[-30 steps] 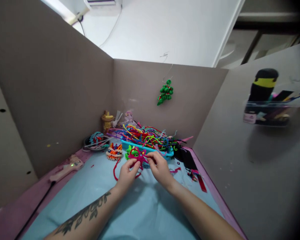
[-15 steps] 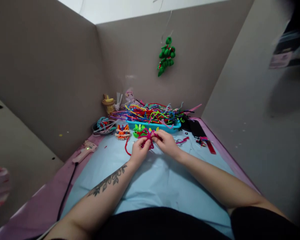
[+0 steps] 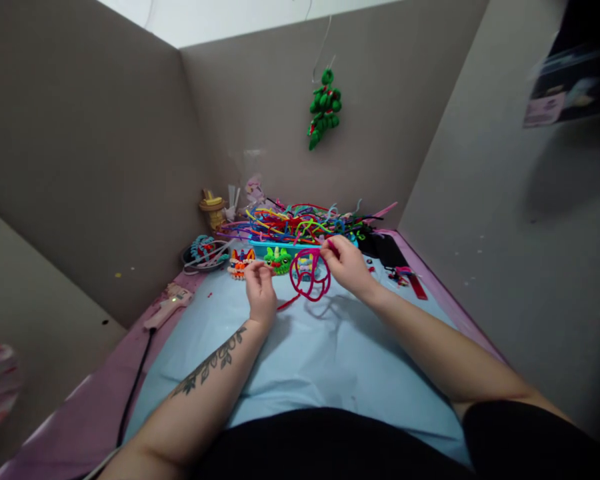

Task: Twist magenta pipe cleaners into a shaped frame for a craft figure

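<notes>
My right hand [image 3: 349, 268] pinches the upper right edge of a magenta pipe-cleaner shape [image 3: 293, 275], a round cage of bent loops held above the table. A red length trails from its lower left. My left hand [image 3: 261, 293] is apart from the shape, to its left, thumb and fingers drawn together; anything between them is too small to make out. Behind the hands are an orange and cream pipe-cleaner figure [image 3: 237, 265], a green one [image 3: 279, 260] and a yellow and blue one [image 3: 307, 263], seen partly through the loops.
A blue tray [image 3: 275, 247] heaped with coloured pipe cleaners stands at the back. A pink glue gun [image 3: 167, 307] with a black cord lies left, near a dark bowl [image 3: 205, 261]. A black phone [image 3: 391, 253] lies right. A green pipe-cleaner tree [image 3: 325, 107] hangs above.
My left hand has let go of the magenta shape and moved left. The right hand has carried it slightly right, turning it so its round loops show. The view has shifted a little.
</notes>
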Tool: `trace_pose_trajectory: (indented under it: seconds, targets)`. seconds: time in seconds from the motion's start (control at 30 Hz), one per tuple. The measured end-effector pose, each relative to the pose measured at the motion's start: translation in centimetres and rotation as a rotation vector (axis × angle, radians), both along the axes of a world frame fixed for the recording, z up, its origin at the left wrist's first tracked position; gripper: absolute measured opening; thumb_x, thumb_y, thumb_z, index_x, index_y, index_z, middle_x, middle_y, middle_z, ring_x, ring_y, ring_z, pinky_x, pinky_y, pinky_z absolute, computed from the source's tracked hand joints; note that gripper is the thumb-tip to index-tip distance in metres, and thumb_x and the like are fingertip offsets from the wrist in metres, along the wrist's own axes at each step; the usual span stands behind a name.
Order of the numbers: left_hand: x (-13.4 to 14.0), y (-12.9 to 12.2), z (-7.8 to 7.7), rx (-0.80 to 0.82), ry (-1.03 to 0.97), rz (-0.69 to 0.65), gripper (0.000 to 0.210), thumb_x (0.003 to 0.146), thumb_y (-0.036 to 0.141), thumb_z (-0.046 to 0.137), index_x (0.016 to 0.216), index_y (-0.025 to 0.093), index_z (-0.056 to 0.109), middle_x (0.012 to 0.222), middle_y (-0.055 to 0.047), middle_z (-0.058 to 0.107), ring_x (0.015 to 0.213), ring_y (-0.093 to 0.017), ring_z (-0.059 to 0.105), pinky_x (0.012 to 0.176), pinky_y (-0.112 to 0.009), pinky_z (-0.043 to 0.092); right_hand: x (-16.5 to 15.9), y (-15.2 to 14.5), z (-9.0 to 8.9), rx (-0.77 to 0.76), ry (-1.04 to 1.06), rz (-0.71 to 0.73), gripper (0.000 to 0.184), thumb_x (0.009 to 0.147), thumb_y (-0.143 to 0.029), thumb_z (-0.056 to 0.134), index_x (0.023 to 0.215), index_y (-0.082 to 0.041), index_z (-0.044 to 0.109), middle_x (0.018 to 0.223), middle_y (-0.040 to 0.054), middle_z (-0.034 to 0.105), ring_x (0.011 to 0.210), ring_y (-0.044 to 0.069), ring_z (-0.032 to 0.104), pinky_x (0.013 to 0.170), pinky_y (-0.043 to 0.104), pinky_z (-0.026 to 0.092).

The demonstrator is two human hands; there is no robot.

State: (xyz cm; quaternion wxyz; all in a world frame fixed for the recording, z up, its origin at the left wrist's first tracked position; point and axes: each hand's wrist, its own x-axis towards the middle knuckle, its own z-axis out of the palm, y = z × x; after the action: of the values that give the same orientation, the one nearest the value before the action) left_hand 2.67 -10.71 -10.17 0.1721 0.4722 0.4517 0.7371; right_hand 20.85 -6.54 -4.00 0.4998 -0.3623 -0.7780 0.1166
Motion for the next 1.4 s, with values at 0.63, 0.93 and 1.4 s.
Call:
trace_pose_trajectory:
  seconds: [0.63, 0.93, 1.4]
  targets:
    - [1.3, -1.8, 0.2, 0.002, 0.615, 0.047, 0.008, 0.079, 0.021, 0.055, 0.085, 0.019, 0.061, 0.085, -0.004, 0.055, 0.087, -0.018, 0.053, 0.079, -0.032, 0.042, -1.8, -0.6, -3.3, 0.040, -0.395, 0.219, 0.009, 0.085, -0.014, 0.045, 0.078, -0.019, 0.048, 0.076, 0.0024, 0.049, 0.073, 0.016, 0.046, 0.064, 0.025, 0.036]
    - [1.1, -1.0, -0.8, -0.190, 0.528, -0.050, 0.032, 0.083, 0.030, 0.050, 0.113, 0.019, 0.052, 0.080, -0.004, 0.056, 0.074, -0.017, 0.053, 0.071, -0.030, 0.042, -1.7, -0.6, -3.2, 0.031, -0.340, 0.071, 0.009, 0.086, -0.018, 0.044, 0.079, -0.020, 0.049, 0.078, 0.0030, 0.050, 0.071, 0.017, 0.047, 0.062, 0.025, 0.035]
    - [1.4, -1.0, 0.0, -0.273, 0.019, -0.417, 0.041, 0.075, 0.038, 0.060, 0.112, 0.020, 0.055, 0.067, 0.001, 0.062, 0.063, -0.014, 0.056, 0.063, -0.026, 0.043, -1.6, -0.5, -3.1, 0.050, -0.336, 0.273, 0.010, 0.085, -0.014, 0.043, 0.078, -0.020, 0.047, 0.075, 0.0025, 0.048, 0.072, 0.017, 0.046, 0.065, 0.027, 0.038]
